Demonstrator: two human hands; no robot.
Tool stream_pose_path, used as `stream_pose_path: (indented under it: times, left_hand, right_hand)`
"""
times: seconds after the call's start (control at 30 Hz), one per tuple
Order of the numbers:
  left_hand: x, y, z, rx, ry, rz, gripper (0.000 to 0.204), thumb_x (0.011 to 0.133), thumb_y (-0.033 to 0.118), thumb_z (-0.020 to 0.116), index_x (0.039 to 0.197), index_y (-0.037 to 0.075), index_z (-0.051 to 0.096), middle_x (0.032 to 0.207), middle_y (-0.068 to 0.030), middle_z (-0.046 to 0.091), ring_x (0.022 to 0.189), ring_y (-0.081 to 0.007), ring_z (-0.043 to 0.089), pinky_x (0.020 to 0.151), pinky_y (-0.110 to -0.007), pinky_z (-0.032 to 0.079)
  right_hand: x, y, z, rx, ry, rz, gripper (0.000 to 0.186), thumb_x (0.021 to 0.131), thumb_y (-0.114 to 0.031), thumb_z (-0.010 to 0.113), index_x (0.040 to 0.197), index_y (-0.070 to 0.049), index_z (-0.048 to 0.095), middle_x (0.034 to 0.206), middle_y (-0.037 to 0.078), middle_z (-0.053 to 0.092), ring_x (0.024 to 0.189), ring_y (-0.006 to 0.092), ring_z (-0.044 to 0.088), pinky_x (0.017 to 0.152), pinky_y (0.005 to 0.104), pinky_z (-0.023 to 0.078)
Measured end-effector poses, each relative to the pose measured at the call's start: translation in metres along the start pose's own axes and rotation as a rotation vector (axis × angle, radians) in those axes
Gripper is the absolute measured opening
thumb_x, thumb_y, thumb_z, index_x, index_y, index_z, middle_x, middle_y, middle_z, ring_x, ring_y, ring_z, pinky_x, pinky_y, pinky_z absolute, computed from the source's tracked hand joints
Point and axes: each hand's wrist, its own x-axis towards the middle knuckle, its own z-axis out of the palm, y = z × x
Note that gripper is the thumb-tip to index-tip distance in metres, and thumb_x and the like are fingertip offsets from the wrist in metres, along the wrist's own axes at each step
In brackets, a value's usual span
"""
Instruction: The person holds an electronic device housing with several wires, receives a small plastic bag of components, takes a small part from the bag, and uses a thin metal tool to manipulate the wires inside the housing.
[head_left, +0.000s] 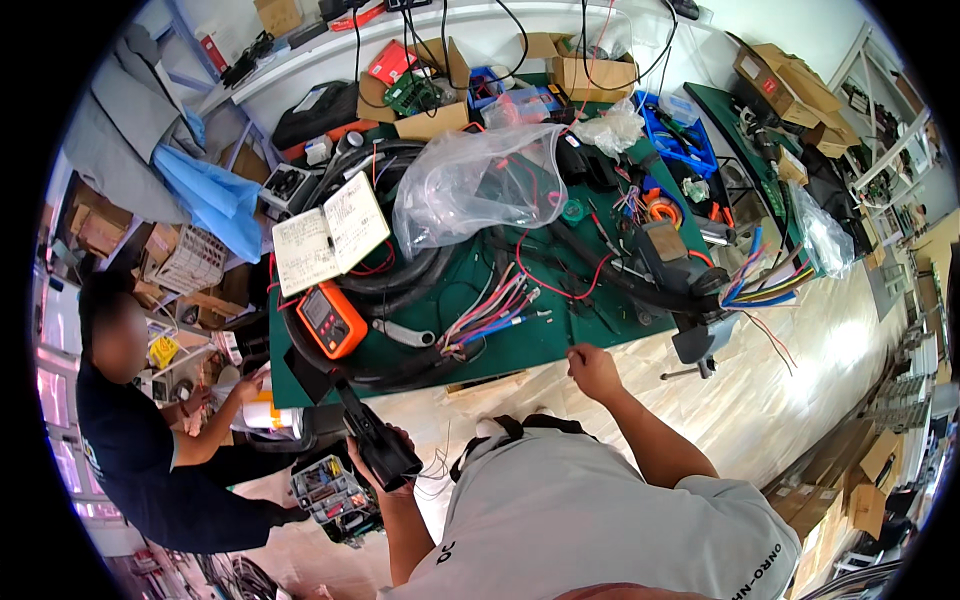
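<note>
My left hand grips a black handheld device with thin wires trailing from it, below the green table's front edge. My right hand is at that edge, fingers curled; what they hold, if anything, is unclear. On the table between them lie thick black cables with bundles of coloured wire ends and a grey wrench. An orange-and-black meter sits at the left, with an open notebook behind it. A clear plastic bag covers items farther back.
Another person in dark clothes is at my left, beside an open toolbox on the floor. A bench vise is at the table's right corner. Cardboard boxes and blue bins line the back and right; more boxes stand low right.
</note>
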Motion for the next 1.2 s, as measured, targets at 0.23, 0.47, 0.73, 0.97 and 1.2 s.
stream_pose_path:
  times: [0.23, 0.47, 0.73, 0.97, 1.2]
  left_hand:
    - [0.034, 0.035, 0.004, -0.028, -0.08, 0.021, 0.072, 0.085, 0.064, 0.045, 0.105, -0.003, 0.061, 0.09, -0.0181, 0.067, 0.083, -0.0336, 0.067, 0.07, -0.045, 0.058]
    - [0.05, 0.022, 0.044, -0.103, 0.162, 0.261, 0.06, 0.086, 0.061, 0.047, 0.117, 0.012, 0.06, 0.093, -0.0158, 0.068, 0.078, -0.0334, 0.069, 0.063, -0.042, 0.06]
    - [0.036, 0.003, 0.012, -0.075, 0.407, 0.751, 0.054, 0.091, 0.052, 0.049, 0.126, 0.011, 0.057, 0.111, -0.0149, 0.066, 0.094, -0.0317, 0.066, 0.086, -0.041, 0.055]
    - [0.079, -0.011, 0.079, 0.15, 0.549, 0.795, 0.054, 0.091, 0.052, 0.049, 0.125, 0.011, 0.057, 0.111, -0.0147, 0.066, 0.094, -0.0314, 0.066, 0.085, -0.041, 0.056]
    - [0.088, -0.026, 0.101, 0.24, 0.622, 0.81, 0.053, 0.091, 0.051, 0.049, 0.125, 0.011, 0.056, 0.11, -0.0144, 0.066, 0.095, -0.0312, 0.066, 0.085, -0.041, 0.056]
  right_hand:
    - [0.16, -0.071, -0.036, -0.033, 0.647, -0.161, 0.019, 0.088, -0.016, 0.054, 0.091, 0.0, 0.065, 0.086, 0.023, 0.066, 0.082, 0.0404, 0.064, 0.071, 0.0459, 0.05]
    - [0.411, -0.049, -0.122, -0.233, 0.92, -0.061, 0.025, 0.084, -0.019, 0.054, 0.093, 0.0, 0.067, 0.09, 0.025, 0.066, 0.086, 0.0413, 0.063, 0.079, 0.0481, 0.049]
    - [0.605, 0.001, -0.158, -0.779, 0.284, -0.113, 0.028, 0.085, -0.024, 0.056, 0.107, -0.011, 0.066, 0.109, 0.017, 0.064, 0.106, 0.0347, 0.058, 0.096, 0.0434, 0.043]
    - [0.696, 0.027, -0.15, -0.966, 0.165, -0.064, 0.046, 0.086, -0.025, 0.055, 0.131, -0.016, 0.05, 0.127, 0.012, 0.055, 0.12, 0.0374, 0.048, 0.102, 0.0506, 0.037]
    - [0.741, 0.061, -0.124, -0.919, 0.16, -0.132, 0.03, 0.089, -0.017, 0.048, 0.116, -0.011, 0.059, 0.132, 0.013, 0.051, 0.125, 0.0338, 0.044, 0.099, 0.0433, 0.041]
